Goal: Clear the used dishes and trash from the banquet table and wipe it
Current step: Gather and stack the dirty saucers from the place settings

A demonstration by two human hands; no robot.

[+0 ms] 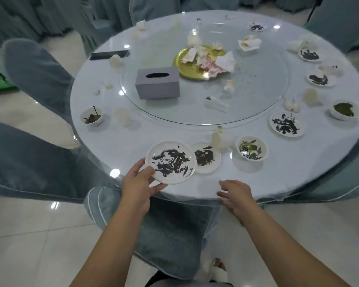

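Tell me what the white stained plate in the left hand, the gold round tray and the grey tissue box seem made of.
White stained plate: likely glazed ceramic, glossy rim. Gold round tray: probably metal or gold-coated plastic, shiny. Grey tissue box: matte, perhaps leatherette or plastic; cannot tell.

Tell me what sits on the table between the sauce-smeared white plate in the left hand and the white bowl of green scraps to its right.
In the head view, a smaller sauce-smeared white saucer lies between the held plate and the bowl, its left edge under the plate's rim.
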